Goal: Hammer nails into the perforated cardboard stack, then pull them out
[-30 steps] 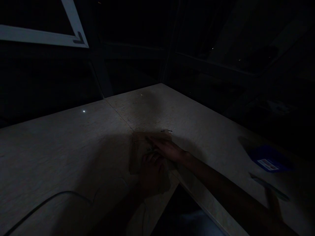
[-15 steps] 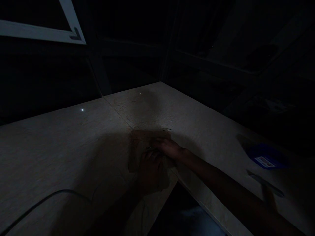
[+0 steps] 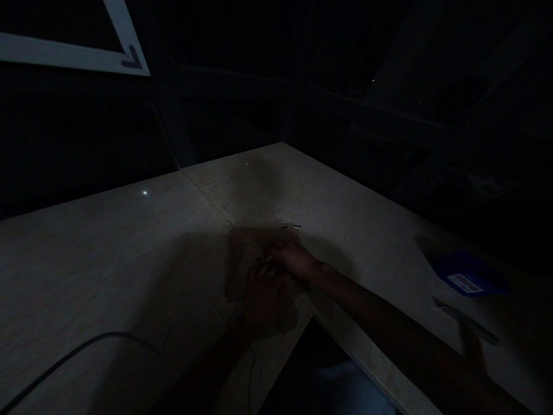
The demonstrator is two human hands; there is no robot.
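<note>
The scene is very dark. A brown sheet, paper or thin card (image 3: 242,256), lies on the pale L-shaped worktop (image 3: 129,242) near its inner corner. My left hand (image 3: 265,294) rests on the sheet's near part, a ring showing on one finger. My right hand (image 3: 291,257) lies across the sheet's far right part, fingers curled down onto it. Something small and dark sits between the two hands; I cannot make out what it is or who holds it. Tiny dark marks (image 3: 291,226) lie just beyond the sheet.
A blue flat object with a white label (image 3: 469,278) lies on the right wing of the worktop, with a dark pen-like item (image 3: 466,327) nearer me. A thin cable (image 3: 86,346) curves over the near left. A pale frame (image 3: 86,55) hangs at upper left.
Both hands stay on the brown sheet. My right hand's fingers have drawn back from stretched out to curled. The view has shifted slightly.
</note>
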